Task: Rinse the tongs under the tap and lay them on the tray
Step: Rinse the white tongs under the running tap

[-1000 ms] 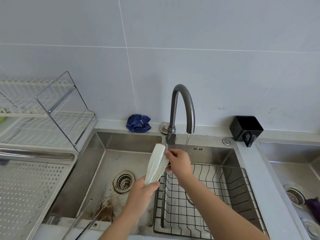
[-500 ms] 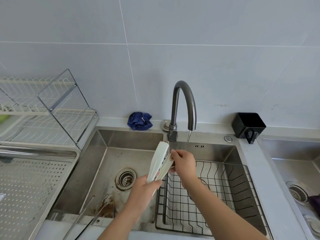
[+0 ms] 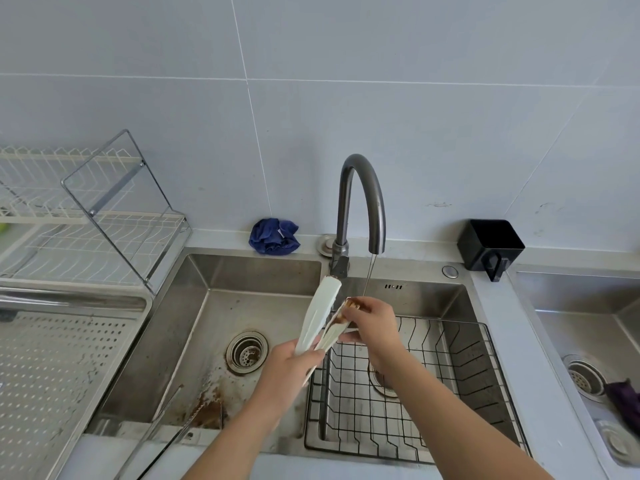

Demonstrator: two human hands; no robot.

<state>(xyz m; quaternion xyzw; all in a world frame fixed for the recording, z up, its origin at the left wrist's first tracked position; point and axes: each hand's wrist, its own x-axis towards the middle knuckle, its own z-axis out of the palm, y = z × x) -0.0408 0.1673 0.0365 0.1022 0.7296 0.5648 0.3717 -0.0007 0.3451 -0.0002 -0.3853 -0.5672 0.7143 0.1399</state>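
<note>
I hold pale white tongs [image 3: 317,317] over the steel sink [image 3: 207,306], tips pointing up and away. My left hand [image 3: 294,368] grips their hinge end. My right hand [image 3: 372,323] pinches the right arm near its tip, where brown grime shows. The two arms are spread apart. A thin stream of water falls from the dark curved tap [image 3: 362,202] onto my right hand's fingers. The perforated metal tray [image 3: 45,368] lies at the left of the sink.
A wire basket [image 3: 450,375] fills the sink's right half, and a drain [image 3: 246,353] with rusty stains lies left. A second pair of metal tongs [image 3: 166,420] leans at the sink's front. A dish rack [image 3: 86,220], blue cloth [image 3: 273,235] and black holder [image 3: 491,245] line the back.
The tongs' arms have spread wider apart and my right hand has shifted slightly right along the right arm, under the water stream. The camera has tipped up a little.
</note>
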